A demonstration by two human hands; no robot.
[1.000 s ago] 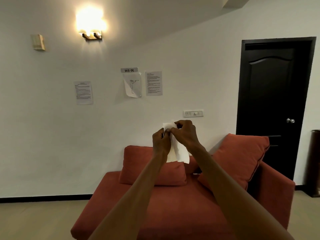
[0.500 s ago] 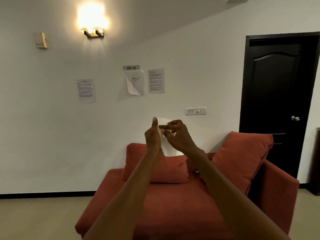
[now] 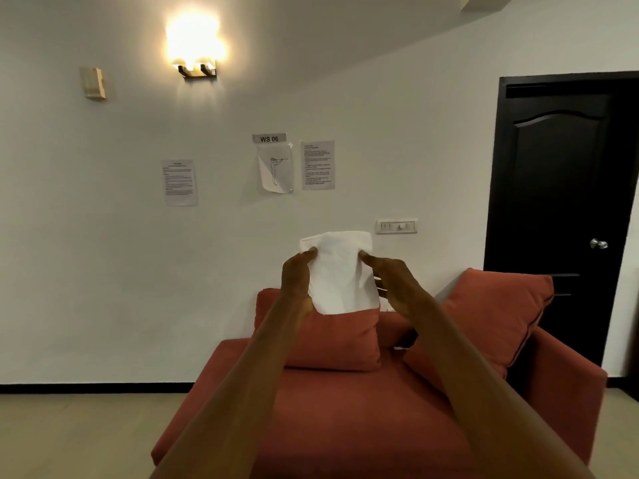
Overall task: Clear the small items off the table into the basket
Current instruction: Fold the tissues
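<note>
Head view: both arms reach forward at chest height in front of a white wall, with a red sofa (image 3: 363,420) below them.
Left hand (image 3: 296,278): raised, thumb tip pressed on the upper left edge of a white tissue (image 3: 340,271); its grip is pinched on that edge.
Right hand (image 3: 390,278): raised opposite, fingertips on the upper right edge; its grip is closed on that side of the tissue.
Tissue: held upright between the two hands, spread flat and slightly creased, its lower edge hanging free in front of the middle cushion (image 3: 332,340). It is in the air, well above the sofa seat.
Sofa: carries the middle cushion against the wall and a larger cushion (image 3: 484,323) leaning at the right arm; a small pale scrap shows in the gap between them, too small to tell what it is.
Containers: no basket and no worktop appear in this view, so nothing can be told of their contents.
Wall: a lit lamp (image 3: 195,50), three printed sheets, a sign reading "WS 06" (image 3: 269,138), a switch plate (image 3: 396,226).
Door (image 3: 560,216): dark, shut, at the right.
</note>
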